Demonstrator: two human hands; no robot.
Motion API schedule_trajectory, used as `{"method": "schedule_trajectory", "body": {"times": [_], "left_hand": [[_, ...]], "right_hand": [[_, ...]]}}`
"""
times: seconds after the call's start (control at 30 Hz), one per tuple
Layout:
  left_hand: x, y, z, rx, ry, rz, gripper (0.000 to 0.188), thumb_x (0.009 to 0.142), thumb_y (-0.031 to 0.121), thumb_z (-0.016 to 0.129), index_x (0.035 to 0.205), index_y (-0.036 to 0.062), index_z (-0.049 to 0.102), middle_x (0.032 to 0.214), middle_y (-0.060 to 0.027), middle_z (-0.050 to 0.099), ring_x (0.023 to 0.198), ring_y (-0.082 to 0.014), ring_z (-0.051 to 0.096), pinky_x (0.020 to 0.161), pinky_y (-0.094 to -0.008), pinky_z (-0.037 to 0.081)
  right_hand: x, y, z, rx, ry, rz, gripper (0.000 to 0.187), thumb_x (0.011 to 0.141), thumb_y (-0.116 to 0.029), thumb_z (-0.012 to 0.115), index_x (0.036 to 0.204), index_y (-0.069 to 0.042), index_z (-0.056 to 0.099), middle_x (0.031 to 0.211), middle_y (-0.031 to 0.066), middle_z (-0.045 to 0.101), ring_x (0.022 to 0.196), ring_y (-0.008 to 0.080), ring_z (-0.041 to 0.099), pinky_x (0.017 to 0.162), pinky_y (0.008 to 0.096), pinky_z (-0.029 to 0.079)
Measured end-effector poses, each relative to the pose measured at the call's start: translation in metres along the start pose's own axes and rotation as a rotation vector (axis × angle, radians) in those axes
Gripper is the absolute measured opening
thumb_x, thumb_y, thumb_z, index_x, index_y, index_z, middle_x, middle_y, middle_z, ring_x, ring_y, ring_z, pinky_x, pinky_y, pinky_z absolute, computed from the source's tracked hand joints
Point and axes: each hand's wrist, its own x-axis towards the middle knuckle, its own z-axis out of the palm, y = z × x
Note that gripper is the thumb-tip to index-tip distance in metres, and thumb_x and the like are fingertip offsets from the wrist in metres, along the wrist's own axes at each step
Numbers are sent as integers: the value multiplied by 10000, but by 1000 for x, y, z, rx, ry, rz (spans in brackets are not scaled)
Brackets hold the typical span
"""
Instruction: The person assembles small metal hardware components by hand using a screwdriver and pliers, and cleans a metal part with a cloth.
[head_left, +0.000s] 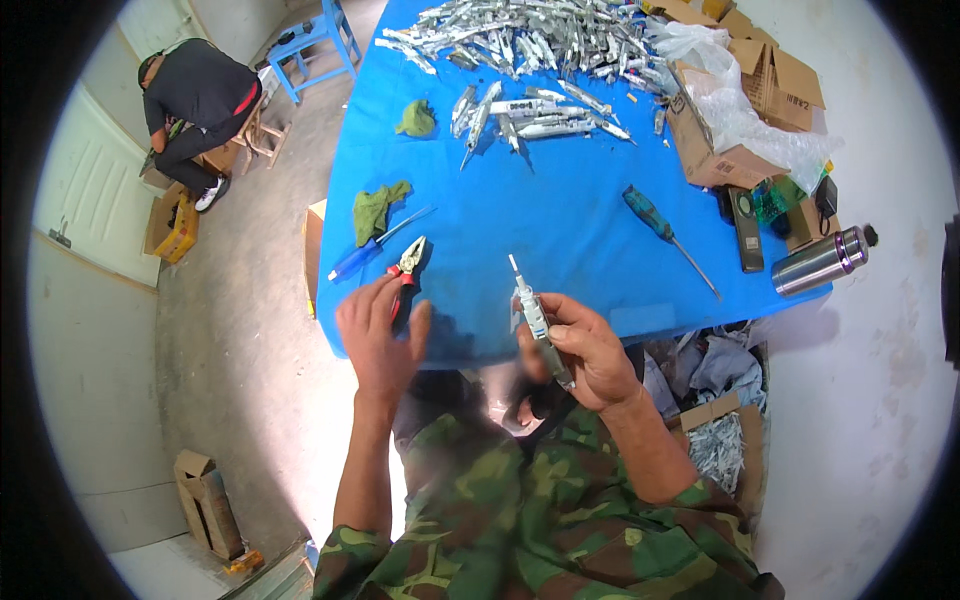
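Note:
My right hand (592, 352) is closed around a slim white-and-grey device core (534, 318), which looks like the inside of an electric toothbrush. Its thin shaft points up and away from me. At the table's front edge, my left hand (380, 335) reaches over red-and-black pliers (407, 270). The thumb is apart from the fingers, with the handles between them; the fingers partly cover the handles. Just beyond the pliers lie a blue-handled screwdriver (355, 260) and a green cloth (376, 210).
A heap of similar device cores (540, 35) covers the far end of the blue table (480, 230). A smaller group (545, 118) lies nearer. To the right are a teal-handled screwdriver (650, 214), a steel bottle (822, 262) and an open carton (720, 160). A seated person (205, 95) bends forward at far left.

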Motion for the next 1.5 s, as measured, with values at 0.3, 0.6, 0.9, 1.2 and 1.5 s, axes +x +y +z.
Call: {"method": "schedule_trajectory", "body": {"times": [0.3,0.6,0.9,1.2,1.5], "left_hand": [[-7,89,-8,-1044,-464,-557,362,1062,184,678,1359,-24,662,1126,-77,728,979,-153,689,867,-299,554],[-5,95,-14,-1276,-345,-967,258,1056,189,692,1230,-2,708,1033,-53,743,787,-72,628,680,-240,516],[-15,64,-13,-1328,-75,-1129,297,1088,251,641,1222,-12,672,1029,-130,751,823,-132,712,626,-240,587],[-22,70,-4,-1349,-149,-1176,223,1073,153,648,1198,-30,671,1054,-162,752,863,-168,733,721,-274,623],[-27,78,4,-1274,-222,-1180,224,1080,178,648,1207,-5,673,1015,-123,735,813,-153,703,692,-268,582]], "right_hand": [[-18,20,0,92,-46,73,428,1063,-82,514,1472,42,525,1121,105,707,874,128,690,749,292,572],[-28,27,-5,16,27,90,431,1058,-103,551,1461,48,521,1133,108,696,873,139,687,734,299,567],[-39,26,-12,19,185,1,404,1052,-67,616,1429,48,529,1149,133,698,943,199,705,864,349,587],[-55,31,-35,133,288,-60,333,1067,-74,587,1375,47,549,1178,136,696,1031,219,716,932,353,585],[-66,46,-45,190,376,-71,317,1062,-68,593,1366,11,558,1190,144,701,1047,237,723,904,366,612]]}}
